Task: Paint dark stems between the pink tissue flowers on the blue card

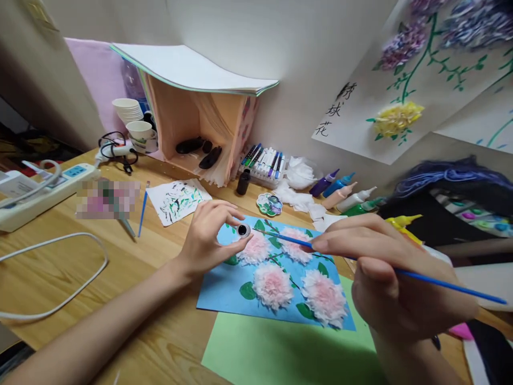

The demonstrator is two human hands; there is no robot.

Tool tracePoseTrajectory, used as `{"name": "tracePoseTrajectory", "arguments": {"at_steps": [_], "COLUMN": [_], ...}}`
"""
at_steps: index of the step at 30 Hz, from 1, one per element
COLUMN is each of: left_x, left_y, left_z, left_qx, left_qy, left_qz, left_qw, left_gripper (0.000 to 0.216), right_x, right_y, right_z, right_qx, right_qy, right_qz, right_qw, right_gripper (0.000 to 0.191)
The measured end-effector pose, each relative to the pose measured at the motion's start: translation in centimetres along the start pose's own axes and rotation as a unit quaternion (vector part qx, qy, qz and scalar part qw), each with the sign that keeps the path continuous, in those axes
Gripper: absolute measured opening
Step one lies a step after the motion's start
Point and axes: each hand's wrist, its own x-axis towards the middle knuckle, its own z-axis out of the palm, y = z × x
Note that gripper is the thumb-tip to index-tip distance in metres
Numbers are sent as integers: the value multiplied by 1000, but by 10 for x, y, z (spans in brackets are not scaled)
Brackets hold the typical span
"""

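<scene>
My left hand [210,230] pinches a small bottle cap [242,230] between thumb and fingers, its dark inside facing me. In my right hand [404,272] is a thin blue paintbrush [292,240], its dark tip just right of the cap. Whether the tip touches the rim I cannot tell. Both hands are above a blue sheet [224,291] bearing several fluffy pink-and-white paper flowers [273,286] with painted green leaves and dark stems. Under that sheet lies a light green sheet [256,347]. A small black bottle [243,182] stands behind the hands.
A flower-shaped paint palette [269,204], crumpled tissue [298,200], marker pens [264,162] and squeeze paint bottles [339,195] line the back. To the left lie a paint-smeared paper [178,201], another brush [143,211], a power strip [52,187] and a white cable [90,283].
</scene>
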Motion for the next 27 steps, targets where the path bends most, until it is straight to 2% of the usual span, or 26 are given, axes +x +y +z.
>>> {"name": "tracePoseTrajectory", "arguments": {"at_steps": [2, 7, 9, 17, 27], "left_x": [-8, -19, -19, -17, -16], "left_y": [-2, -5, -5, -1, 1], "left_z": [4, 1, 0, -3, -4], "left_qx": [10, 45, 55, 62, 63], "left_qy": [-14, -44, -52, -62, -58], "left_qz": [0, 35, 48, 48, 62], "left_qw": [1000, 997, 996, 995, 994], "left_gripper": [20, 19, 20, 16, 19], "right_x": [-1, 10, 14, 18, 15], "right_y": [-1, -1, 0, 2, 1], "right_z": [2, 5, 8, 17, 19], "right_qx": [-5, -16, -9, 7, -14], "right_qy": [18, -112, -141, -176, -178], "right_qz": [-3, -43, -60, -66, -85], "right_qw": [1000, 993, 988, 982, 980], "right_gripper": [28, 28, 29, 29, 25]}}
